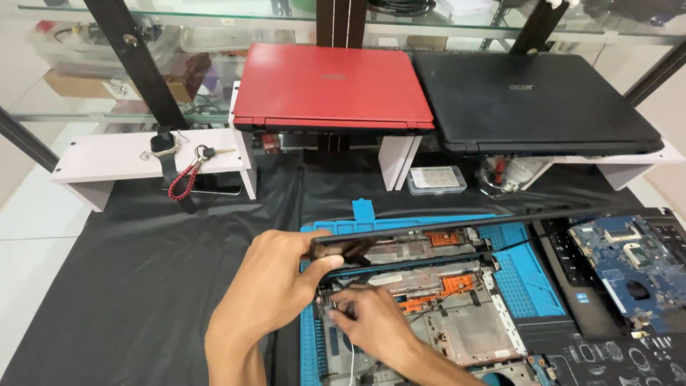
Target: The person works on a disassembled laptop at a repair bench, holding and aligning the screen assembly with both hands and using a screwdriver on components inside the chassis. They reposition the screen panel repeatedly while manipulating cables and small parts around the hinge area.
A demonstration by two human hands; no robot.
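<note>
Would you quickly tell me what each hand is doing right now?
Left hand: closed on the raised edge of the laptop screen panel.
Right hand: fingers pinching something at the hinge corner of the open laptop base; what, cannot be told.

Matt black cloth (143,286); blue rubbery mat (525,279); bare metal chassis (464,329).

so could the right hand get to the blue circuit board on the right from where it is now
Probably yes. The right hand is down in the opened laptop base, and the blue circuit board lies uncovered further right on the mat. Only the thin black panel held up by the left hand sits nearby, above the path.
</note>
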